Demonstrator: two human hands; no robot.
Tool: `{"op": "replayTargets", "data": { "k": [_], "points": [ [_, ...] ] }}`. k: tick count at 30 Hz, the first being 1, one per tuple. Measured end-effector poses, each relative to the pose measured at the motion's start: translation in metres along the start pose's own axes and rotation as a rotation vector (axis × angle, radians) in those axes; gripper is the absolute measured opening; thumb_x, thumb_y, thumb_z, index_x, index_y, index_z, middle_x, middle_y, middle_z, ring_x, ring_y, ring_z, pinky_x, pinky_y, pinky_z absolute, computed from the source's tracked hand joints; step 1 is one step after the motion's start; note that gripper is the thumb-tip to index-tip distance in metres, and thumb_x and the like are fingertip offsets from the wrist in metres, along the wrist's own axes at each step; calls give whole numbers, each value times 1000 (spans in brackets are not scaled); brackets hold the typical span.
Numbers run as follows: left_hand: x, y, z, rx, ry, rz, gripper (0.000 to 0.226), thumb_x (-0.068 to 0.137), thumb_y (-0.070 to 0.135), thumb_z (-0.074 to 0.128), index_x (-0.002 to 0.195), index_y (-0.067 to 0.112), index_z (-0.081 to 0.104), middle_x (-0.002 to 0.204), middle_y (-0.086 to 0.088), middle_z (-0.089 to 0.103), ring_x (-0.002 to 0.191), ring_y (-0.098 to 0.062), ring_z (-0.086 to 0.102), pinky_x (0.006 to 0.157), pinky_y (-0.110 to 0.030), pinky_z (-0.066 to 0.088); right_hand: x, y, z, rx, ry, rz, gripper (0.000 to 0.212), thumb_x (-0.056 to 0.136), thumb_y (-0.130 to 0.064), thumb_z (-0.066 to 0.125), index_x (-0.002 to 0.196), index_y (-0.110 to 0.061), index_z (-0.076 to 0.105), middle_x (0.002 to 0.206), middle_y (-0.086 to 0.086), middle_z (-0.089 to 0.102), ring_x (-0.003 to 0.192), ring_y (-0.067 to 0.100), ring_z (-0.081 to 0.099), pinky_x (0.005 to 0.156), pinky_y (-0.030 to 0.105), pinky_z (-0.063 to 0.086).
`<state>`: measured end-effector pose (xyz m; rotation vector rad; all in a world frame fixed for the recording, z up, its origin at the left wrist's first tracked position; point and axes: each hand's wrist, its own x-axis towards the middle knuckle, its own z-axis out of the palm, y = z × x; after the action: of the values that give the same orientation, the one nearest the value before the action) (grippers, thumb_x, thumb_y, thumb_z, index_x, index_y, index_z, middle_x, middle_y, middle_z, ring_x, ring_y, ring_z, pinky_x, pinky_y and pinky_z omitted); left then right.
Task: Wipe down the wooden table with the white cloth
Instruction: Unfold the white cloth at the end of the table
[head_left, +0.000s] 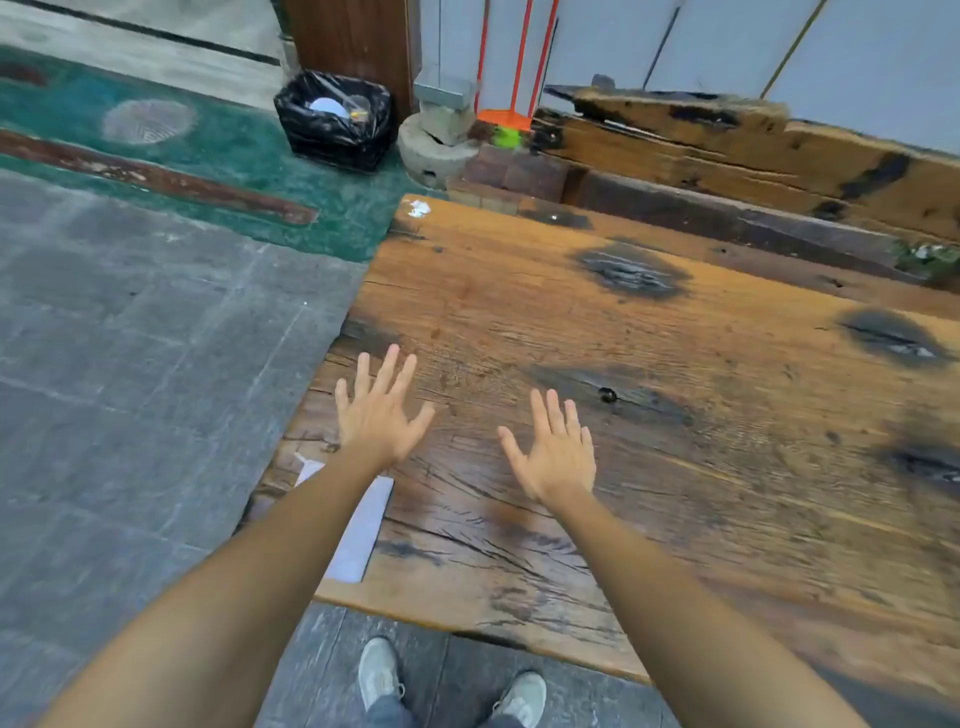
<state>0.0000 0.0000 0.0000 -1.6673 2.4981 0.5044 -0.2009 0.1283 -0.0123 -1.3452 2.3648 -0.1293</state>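
The wooden table (649, 332) is a broad rustic slab with dark burnt knots, filling the right half of the view. A flat white cloth (363, 530) lies near the table's near left corner, partly hidden under my left forearm. My left hand (379, 410) hovers over the table's left edge with fingers spread and straight, holding nothing. My right hand (553, 452) is held out beside it over the table, fingers straight, also empty. Neither hand touches the cloth.
A small white crumpled scrap (418, 209) lies at the table's far left corner. A black-lined waste bin (335, 122) stands on the green carpet beyond. Rough wooden planks (753, 150) run behind the table. Grey tiled floor lies left; my shoes (452, 686) are below.
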Motion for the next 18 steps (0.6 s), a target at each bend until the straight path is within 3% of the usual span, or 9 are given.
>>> {"op": "replayTargets", "data": {
  "k": [4,7,11,14,18],
  "points": [
    [0,-35,26,3,-184,-131,77,100,52,43,161,18,11,171,2,-4,157,-29,-7,126,-53,10,8,-16,33,-2,-154,-26,79,100,-67,27,163,-27,0,172,-5,-2,158,20,-3,127,46,15],
    [-7,-62,47,-73,-284,-150,71,99,37,51,158,11,21,170,-5,9,156,-31,7,123,-48,23,9,-33,63,62,-249,-77,72,104,-47,42,162,-16,13,170,5,15,156,25,16,123,43,26],
    [-26,-104,77,-91,-392,-159,81,96,38,59,160,20,13,170,3,8,156,-31,7,120,-50,30,5,-64,104,62,-341,-184,64,102,-35,50,158,-17,25,161,9,36,142,30,42,109,44,44],
    [-38,-131,90,-98,-457,-150,94,90,43,67,161,27,7,170,9,4,156,-30,5,119,-47,30,3,-90,132,79,-398,-264,67,100,-34,53,159,-18,25,164,7,32,144,30,40,112,45,42],
    [-37,-137,93,-63,-351,-124,86,82,41,74,155,32,28,160,5,25,147,-31,20,109,-47,42,3,-117,154,124,-395,-282,64,99,-28,55,157,-19,30,161,6,37,145,27,37,114,41,39]
  ]
}}
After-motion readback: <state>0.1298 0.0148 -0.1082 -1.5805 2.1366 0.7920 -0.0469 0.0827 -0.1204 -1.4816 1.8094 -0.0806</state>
